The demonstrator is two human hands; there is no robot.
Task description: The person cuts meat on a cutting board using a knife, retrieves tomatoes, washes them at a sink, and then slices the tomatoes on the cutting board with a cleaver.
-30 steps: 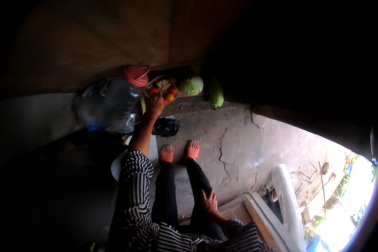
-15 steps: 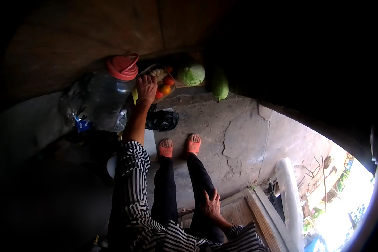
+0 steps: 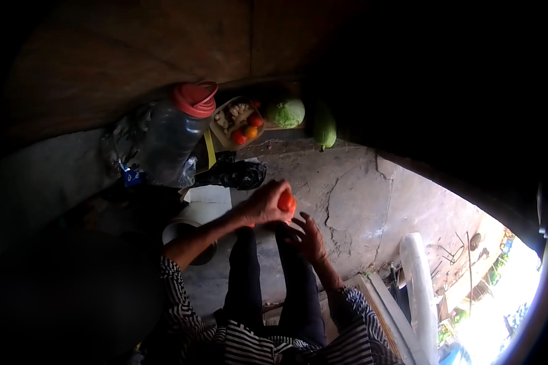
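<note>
the left hand (image 3: 266, 204) pinches a tomato (image 3: 287, 202) over the floor (image 3: 354, 207). the right hand (image 3: 310, 239), fingers spread and bare, is just beside, nearer the shirt (image 3: 246, 344); from it the tomato lies ahead and left. i can't tell a long axis.

Daylight glares at lower right, with deep shadow above
</note>
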